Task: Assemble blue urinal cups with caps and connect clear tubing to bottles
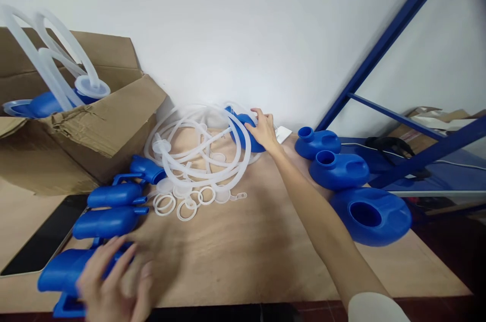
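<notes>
My right hand (264,129) reaches to the back of the table, its thumb and fingers around a blue plastic bottle (245,134) that lies partly behind loops of clear tubing. Low at the left, my left hand (114,281), smeared by motion, has its fingers apart over a blue handled part (63,271); whether it touches this part I cannot tell. Several similar blue parts (114,195) lie in a row beyond it. The coiled clear tubing (212,177) ends in a round translucent cap (161,146). White rings (187,209) lie in front of the coil.
An open cardboard box (110,129) at the left holds blue bottles and tubing. A tablet-like dark slab (41,241) lies beside the blue parts. Blue bottles with round mouths (370,215) stand along the right edge, near a blue metal rack (395,18). A white wall rises behind.
</notes>
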`<state>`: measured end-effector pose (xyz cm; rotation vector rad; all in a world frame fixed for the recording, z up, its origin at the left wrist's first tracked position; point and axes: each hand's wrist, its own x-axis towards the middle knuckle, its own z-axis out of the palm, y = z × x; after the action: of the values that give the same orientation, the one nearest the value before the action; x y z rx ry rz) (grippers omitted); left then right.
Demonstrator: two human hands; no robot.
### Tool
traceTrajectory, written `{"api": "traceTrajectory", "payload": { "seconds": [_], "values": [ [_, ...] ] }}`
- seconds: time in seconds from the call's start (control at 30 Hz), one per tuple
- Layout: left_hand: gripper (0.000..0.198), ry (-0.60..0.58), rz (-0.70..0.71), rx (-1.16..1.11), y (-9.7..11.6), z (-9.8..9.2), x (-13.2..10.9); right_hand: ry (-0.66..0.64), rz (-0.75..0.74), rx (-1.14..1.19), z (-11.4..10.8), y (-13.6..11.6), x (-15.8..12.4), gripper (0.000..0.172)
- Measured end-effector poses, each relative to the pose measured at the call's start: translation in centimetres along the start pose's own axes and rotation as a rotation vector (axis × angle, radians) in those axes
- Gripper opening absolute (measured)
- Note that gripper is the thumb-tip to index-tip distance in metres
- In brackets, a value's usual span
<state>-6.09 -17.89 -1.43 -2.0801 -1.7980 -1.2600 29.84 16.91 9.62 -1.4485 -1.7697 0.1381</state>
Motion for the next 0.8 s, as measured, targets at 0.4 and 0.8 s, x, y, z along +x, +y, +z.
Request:
{"api": "traceTrajectory", "payload": {
  "seconds": [0.4, 0.8],
  "values": [
    [0.039, -0.127, 0.073, -0.293, 10.5, 9.8, 15.4, 0.139, 0.215, 0.124, -2.7, 2.1, -0.1, 0.059],
    [0.041, -0.398, 0.376, 0.067, 10.0, 22.5, 39.5, 0.138, 0.097, 0.061, -1.2, 0.1, -3.8, 0.047]
  ]
}}
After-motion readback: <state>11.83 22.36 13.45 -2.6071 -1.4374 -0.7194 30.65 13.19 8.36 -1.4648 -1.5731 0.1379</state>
